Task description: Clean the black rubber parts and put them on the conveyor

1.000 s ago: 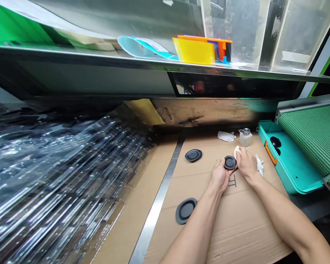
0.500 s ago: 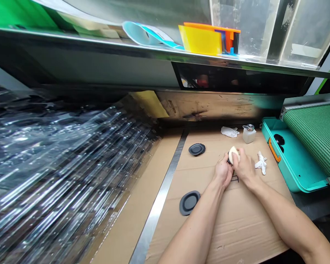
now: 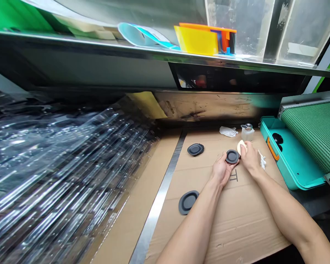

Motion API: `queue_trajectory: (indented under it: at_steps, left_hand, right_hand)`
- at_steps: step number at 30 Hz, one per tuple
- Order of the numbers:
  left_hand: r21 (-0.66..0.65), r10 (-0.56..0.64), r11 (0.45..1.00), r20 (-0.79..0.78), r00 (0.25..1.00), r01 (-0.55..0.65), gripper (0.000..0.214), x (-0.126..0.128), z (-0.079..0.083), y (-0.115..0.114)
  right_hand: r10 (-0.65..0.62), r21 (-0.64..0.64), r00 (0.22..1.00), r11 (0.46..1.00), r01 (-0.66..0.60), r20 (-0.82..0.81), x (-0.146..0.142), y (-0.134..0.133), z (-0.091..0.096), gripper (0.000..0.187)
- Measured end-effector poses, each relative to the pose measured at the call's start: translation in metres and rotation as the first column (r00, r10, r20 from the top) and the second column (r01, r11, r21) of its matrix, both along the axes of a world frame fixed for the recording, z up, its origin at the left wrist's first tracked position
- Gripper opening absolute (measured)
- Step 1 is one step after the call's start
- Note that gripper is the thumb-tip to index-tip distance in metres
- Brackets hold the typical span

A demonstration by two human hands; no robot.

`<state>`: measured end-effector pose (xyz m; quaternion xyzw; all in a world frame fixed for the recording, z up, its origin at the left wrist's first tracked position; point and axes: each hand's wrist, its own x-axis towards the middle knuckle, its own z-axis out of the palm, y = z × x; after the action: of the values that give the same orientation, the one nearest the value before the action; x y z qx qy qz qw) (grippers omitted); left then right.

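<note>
My left hand (image 3: 221,169) grips a small dark grey oval dish-like part (image 3: 232,156) by its near edge, hollow side up. Just right of it, my right hand (image 3: 250,158) pinches a cream-coloured sponge pad (image 3: 241,146), held close to the part's right rim. A short stack of similar dark parts (image 3: 195,149) lies on the cardboard (image 3: 236,220) to the left. Nearer me, another dark oval part (image 3: 188,202) rests beside my left forearm, partly covered by it. Behind my right hand a white crumpled cloth (image 3: 262,160) shows in part.
A pump-top bottle (image 3: 247,132) and a white wad (image 3: 228,131) stand at the back. On the right, a teal bin (image 3: 291,176) holds black parts beneath a green conveyor belt (image 3: 316,124). Clear plastic trays (image 3: 71,183) fill the left. A metal shelf (image 3: 143,53) crosses above.
The sponge pad has moved off the dark part to the right with my right hand, so the part's hollow face now shows. My left hand keeps its hold. The view has shifted slightly.
</note>
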<state>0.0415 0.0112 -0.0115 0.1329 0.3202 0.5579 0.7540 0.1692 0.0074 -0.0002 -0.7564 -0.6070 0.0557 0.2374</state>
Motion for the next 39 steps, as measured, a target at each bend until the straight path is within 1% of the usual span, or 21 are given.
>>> queue_trajectory:
  at_steps: [1, 3, 5, 7, 8, 9, 10, 13, 15, 16, 18, 21, 22, 24, 27, 29, 32, 33, 35, 37, 39]
  left_hand:
    - [-0.003, 0.006, 1.000, 0.001, 1.000, -0.006, 0.029, -0.003, 0.001, 0.001]
    - [-0.016, 0.026, 1.000, 0.031, 0.999, -0.025, 0.032, -0.009, 0.004, 0.003]
    - [-0.015, 0.036, 0.999, 0.096, 0.995, -0.034, 0.035, -0.017, 0.007, 0.005]
    - [0.006, 0.006, 1.000, 0.173, 0.985, -0.007, 0.037, -0.022, 0.010, 0.005]
    - [0.015, -0.016, 1.000, 0.204, 0.979, 0.013, 0.038, -0.024, 0.011, 0.005]
    - [0.020, -0.034, 0.999, 0.224, 0.974, 0.030, 0.039, -0.025, 0.012, 0.004]
    - [0.019, -0.043, 0.999, 0.231, 0.972, 0.040, 0.040, -0.026, 0.013, 0.004]
    - [0.011, -0.033, 0.999, 0.222, 0.974, 0.032, 0.042, -0.025, 0.014, 0.003]
    - [0.016, -0.020, 1.000, 0.228, 0.973, 0.017, 0.042, -0.023, 0.015, 0.002]
    - [0.021, -0.015, 1.000, 0.234, 0.972, 0.010, 0.042, -0.023, 0.015, 0.003]
    - [0.027, -0.007, 1.000, 0.235, 0.972, 0.001, 0.041, -0.022, 0.016, 0.003]
    - [0.017, -0.012, 1.000, 0.211, 0.977, 0.009, 0.033, -0.022, 0.016, 0.005]
    - [0.010, -0.017, 1.000, 0.205, 0.979, 0.016, 0.031, -0.021, 0.016, 0.005]
    - [-0.003, -0.030, 1.000, 0.200, 0.979, 0.031, 0.032, -0.021, 0.016, 0.006]
    - [-0.030, -0.055, 0.998, 0.191, 0.980, 0.062, 0.039, -0.019, 0.015, 0.006]
    - [-0.062, -0.070, 0.995, 0.177, 0.982, 0.082, 0.044, -0.018, 0.016, 0.005]
    - [-0.119, -0.093, 0.987, 0.150, 0.984, 0.112, 0.047, -0.019, 0.018, 0.004]
    - [-0.133, -0.104, 0.983, 0.143, 0.984, 0.124, 0.047, -0.020, 0.019, 0.004]
    - [-0.158, -0.123, 0.977, 0.132, 0.984, 0.143, 0.047, -0.021, 0.022, 0.003]
    - [-0.180, -0.129, 0.972, 0.117, 0.985, 0.149, 0.046, -0.022, 0.024, 0.002]
    - [-0.198, -0.142, 0.968, 0.088, 0.986, 0.157, 0.045, -0.021, 0.026, 0.002]
  right_hand:
    - [-0.027, 0.004, 0.999, 1.000, 0.027, -0.021, 0.004, 0.002, 0.001, 0.037]
    - [-0.027, -0.003, 0.998, 1.000, 0.027, -0.053, 0.009, 0.002, 0.003, 0.039]
    - [0.039, -0.005, 0.998, 0.999, -0.039, -0.049, 0.010, -0.002, 0.006, 0.040]
    - [0.131, 0.031, 0.991, 0.991, -0.131, 0.015, 0.011, -0.007, 0.010, 0.038]
    - [0.154, 0.056, 0.986, 0.986, -0.158, 0.066, 0.013, -0.008, 0.014, 0.037]
    - [0.149, 0.080, 0.981, 0.984, -0.159, 0.123, 0.016, -0.009, 0.018, 0.036]
    - [0.116, 0.095, 0.977, 0.986, -0.134, 0.178, 0.021, -0.009, 0.022, 0.035]
    - [-0.060, 0.073, 0.957, 0.996, 0.041, 0.285, 0.040, -0.008, 0.037, 0.036]
    - [-0.122, 0.009, 0.943, 0.992, 0.126, 0.310, 0.050, -0.008, 0.046, 0.039]
    - [-0.122, -0.047, 0.941, 0.989, 0.143, 0.315, 0.053, -0.009, 0.050, 0.041]
    - [-0.074, -0.188, 0.942, 0.972, 0.141, 0.328, 0.058, -0.012, 0.056, 0.044]
    - [0.053, -0.376, 0.940, 0.923, 0.083, 0.337, 0.064, -0.016, 0.058, 0.044]
    - [0.096, -0.413, 0.940, 0.910, 0.050, 0.326, 0.065, -0.016, 0.057, 0.043]
    - [0.199, -0.430, 0.937, 0.901, -0.059, 0.287, 0.068, -0.014, 0.053, 0.039]
    - [0.386, -0.364, 0.898, 0.884, -0.295, 0.209, 0.064, -0.008, 0.043, 0.033]
    - [0.443, -0.312, 0.872, 0.875, -0.370, 0.207, 0.059, -0.005, 0.036, 0.031]
    - [0.394, -0.253, 0.882, 0.909, -0.332, 0.259, 0.051, -0.003, 0.030, 0.020]
    - [0.374, -0.229, 0.892, 0.919, -0.321, 0.255, 0.049, -0.002, 0.028, 0.018]
    - [0.359, -0.150, 0.912, 0.931, -0.334, 0.198, 0.046, -0.002, 0.027, 0.021]
    - [0.369, -0.023, 0.922, 0.929, -0.369, 0.117, 0.042, -0.001, 0.027, 0.025]
    - [0.411, 0.101, 0.910, 0.905, -0.414, 0.044, 0.037, -0.003, 0.029, 0.025]
